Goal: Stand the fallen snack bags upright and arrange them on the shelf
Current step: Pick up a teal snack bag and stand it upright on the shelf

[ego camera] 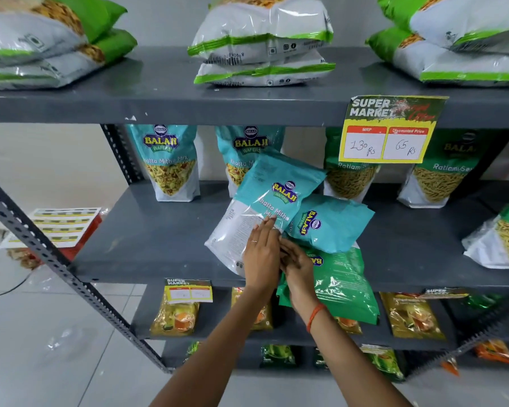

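Observation:
On the grey middle shelf (147,236) a teal Khatta Mitha bag (271,195) leans tilted. My left hand (260,254) lies flat against its lower white part, fingers together. My right hand (296,262) reaches in just right of it, fingers under the bag's lower edge, on top of a fallen green bag (341,283) that hangs over the shelf's front edge. A second teal bag (332,224) lies on its side between them. Behind stand upright teal bags (171,160) (244,142) and green Ratlami Sev bags (350,177) (438,180).
Another sev bag (503,239) lies tipped at the far right of the shelf. A yellow price sign (391,130) hangs from the upper shelf, which carries stacked white-green bags (262,42). Lower shelves hold yellow packets (177,315). A slanted steel upright (41,248) runs at left.

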Motion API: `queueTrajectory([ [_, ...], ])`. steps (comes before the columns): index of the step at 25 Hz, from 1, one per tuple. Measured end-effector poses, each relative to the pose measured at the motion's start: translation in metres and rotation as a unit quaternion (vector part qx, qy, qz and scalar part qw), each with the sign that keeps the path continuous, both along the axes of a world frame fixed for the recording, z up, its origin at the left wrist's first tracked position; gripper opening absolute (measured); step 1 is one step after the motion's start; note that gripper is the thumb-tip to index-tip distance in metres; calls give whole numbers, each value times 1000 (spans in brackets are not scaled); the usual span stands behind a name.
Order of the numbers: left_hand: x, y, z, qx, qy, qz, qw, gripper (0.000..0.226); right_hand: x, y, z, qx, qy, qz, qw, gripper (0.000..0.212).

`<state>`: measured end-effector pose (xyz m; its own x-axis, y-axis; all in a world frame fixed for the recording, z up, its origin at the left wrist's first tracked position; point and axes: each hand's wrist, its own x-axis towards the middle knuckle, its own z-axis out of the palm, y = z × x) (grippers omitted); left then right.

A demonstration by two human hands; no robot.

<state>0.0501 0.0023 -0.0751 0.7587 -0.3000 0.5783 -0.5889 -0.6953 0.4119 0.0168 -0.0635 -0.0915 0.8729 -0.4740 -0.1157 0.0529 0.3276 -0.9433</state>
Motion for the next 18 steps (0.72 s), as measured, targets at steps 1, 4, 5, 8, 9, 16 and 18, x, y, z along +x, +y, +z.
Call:
queueTrajectory([
  [1,-4,1,1,-32,10,1,999,20,1,-1,2,18,-4,9,1000,43],
  [4,-16,20,10,-152,33,42,987,29,15,6,7,108,-12,71,992,31],
  [5,-15,29,15,-186,34,70,979,27,22,10,9,133,-3,96,986,35],
  [8,-2,62,33,-269,68,131,952,13,42,25,13,144,25,139,979,33],
  [9,6,74,40,-300,94,138,939,9,46,28,14,141,22,147,979,30],
  [16,11,137,72,-528,300,85,790,12,29,27,41,7,1,65,998,20],
  [18,-3,143,76,-549,328,47,768,10,10,24,56,-9,-1,56,998,13],
])
